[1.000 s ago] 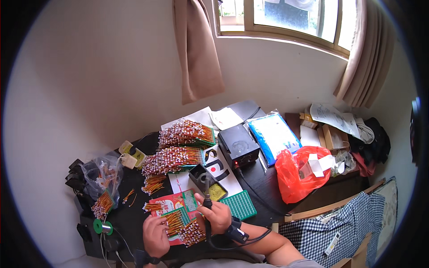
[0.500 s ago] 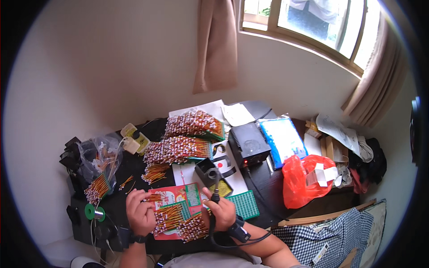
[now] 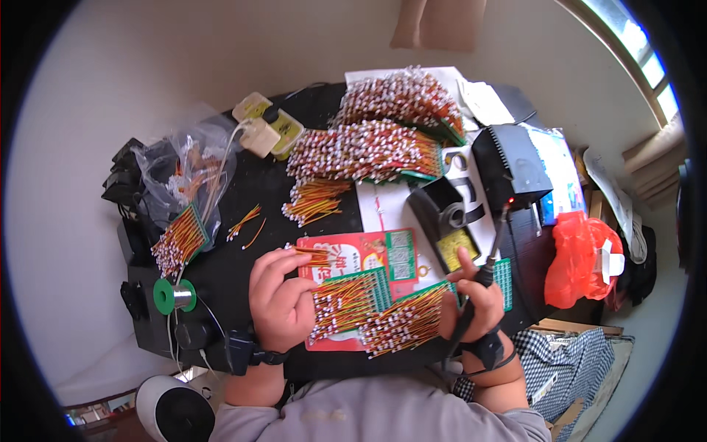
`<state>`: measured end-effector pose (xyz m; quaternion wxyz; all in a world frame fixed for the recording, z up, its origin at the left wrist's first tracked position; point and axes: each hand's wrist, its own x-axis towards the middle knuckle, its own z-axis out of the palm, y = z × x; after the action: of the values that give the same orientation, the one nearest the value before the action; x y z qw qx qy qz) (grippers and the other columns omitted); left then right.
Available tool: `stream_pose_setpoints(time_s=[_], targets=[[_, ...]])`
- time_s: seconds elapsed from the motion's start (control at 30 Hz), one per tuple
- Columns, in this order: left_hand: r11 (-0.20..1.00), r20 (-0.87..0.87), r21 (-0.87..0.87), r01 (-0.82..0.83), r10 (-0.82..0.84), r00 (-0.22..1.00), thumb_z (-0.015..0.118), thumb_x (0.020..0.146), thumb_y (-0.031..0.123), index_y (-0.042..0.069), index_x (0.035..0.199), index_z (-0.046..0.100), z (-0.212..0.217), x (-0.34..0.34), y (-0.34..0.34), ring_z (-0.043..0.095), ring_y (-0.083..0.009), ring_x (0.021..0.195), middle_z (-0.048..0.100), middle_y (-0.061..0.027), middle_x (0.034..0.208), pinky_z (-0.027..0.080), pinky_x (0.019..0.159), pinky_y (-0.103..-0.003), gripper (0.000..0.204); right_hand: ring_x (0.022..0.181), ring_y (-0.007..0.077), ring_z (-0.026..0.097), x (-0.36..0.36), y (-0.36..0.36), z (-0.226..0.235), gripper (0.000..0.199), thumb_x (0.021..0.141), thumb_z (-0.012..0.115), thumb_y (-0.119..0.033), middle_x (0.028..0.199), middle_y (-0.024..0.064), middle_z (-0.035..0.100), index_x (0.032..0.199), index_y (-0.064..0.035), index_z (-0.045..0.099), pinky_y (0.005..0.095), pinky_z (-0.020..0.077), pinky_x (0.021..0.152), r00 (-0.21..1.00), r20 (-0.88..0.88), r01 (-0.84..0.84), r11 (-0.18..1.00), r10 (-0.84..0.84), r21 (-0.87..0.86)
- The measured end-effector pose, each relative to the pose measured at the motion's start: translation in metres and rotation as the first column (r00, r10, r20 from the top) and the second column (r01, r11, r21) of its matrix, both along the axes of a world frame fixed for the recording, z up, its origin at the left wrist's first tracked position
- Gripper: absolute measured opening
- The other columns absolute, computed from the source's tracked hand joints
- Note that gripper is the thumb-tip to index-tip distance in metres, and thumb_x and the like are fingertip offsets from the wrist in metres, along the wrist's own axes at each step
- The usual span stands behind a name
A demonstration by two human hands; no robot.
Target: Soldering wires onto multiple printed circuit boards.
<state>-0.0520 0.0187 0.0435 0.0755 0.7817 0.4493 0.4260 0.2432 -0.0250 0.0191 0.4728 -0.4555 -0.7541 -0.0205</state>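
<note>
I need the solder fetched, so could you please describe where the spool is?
On the black table, look just beyond the left hand, toward the table's left edge. The solder spool lies there, the only round green reel, below a fan of orange wires.

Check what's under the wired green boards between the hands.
The green boards with wires lie on a red printed sheet, which rests on the black table. The sheet's middle is covered by the boards and the left hand.

Black desk (image 3: pixel 243 269), crowded. On it: bundles of orange-yellow wires (image 3: pixel 368 147) on green boards, red card (image 3: pixel 353 254), white papers (image 3: pixel 390 210), black box (image 3: pixel 515 166), green solder spool (image 3: pixel 173 296), clear plastic bag (image 3: pixel 188 166), orange bag (image 3: pixel 582 258).
</note>
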Motion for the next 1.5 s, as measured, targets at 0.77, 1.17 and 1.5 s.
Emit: stream_pose_setpoints(time_s=[0.77,1.17,1.5], targets=[[0.8,-0.302,-0.544,0.254,-0.469,0.83,0.086,0.064,0.016,0.005,0.121,0.064,-0.006,0.004,-0.016,0.048,-0.0415,0.128,0.049,-0.0218,0.142,0.041,0.106,-0.053,0.062,0.07,0.0267,0.072,-0.004,-0.008,-0.007,0.034,0.087,0.065,-0.003,0.123,0.0334,0.066,0.112,-0.0081,0.043,0.0356,0.0576,0.063,0.994,0.032,0.107,0.989,-0.105,-0.098],[0.813,-0.296,-0.532,0.237,-0.44,0.848,0.083,0.061,0.015,0.004,0.113,0.064,-0.01,0.002,-0.012,0.05,-0.0418,0.124,0.051,-0.0216,0.132,0.045,0.103,-0.051,0.057,0.071,0.0307,0.072,-0.004,-0.01,-0.01,0.034,0.087,0.065,-0.005,0.123,0.0347,0.065,0.112,-0.0089,0.042,0.0363,0.0597,0.062,0.998,0.0,0.062,0.988,-0.063,-0.139],[0.847,-0.324,-0.477,0.234,-0.417,0.849,0.082,0.062,0.017,0.005,0.114,0.063,-0.013,-0.005,-0.011,0.049,-0.0433,0.124,0.05,-0.0216,0.134,0.042,0.104,-0.052,0.057,0.076,0.0277,0.072,-0.006,-0.019,0.002,0.029,0.093,0.064,-0.011,0.122,0.0293,0.068,0.112,-0.0115,0.042,0.0376,0.0584,0.07,0.999,-0.025,-0.044,0.983,0.04,-0.181]])
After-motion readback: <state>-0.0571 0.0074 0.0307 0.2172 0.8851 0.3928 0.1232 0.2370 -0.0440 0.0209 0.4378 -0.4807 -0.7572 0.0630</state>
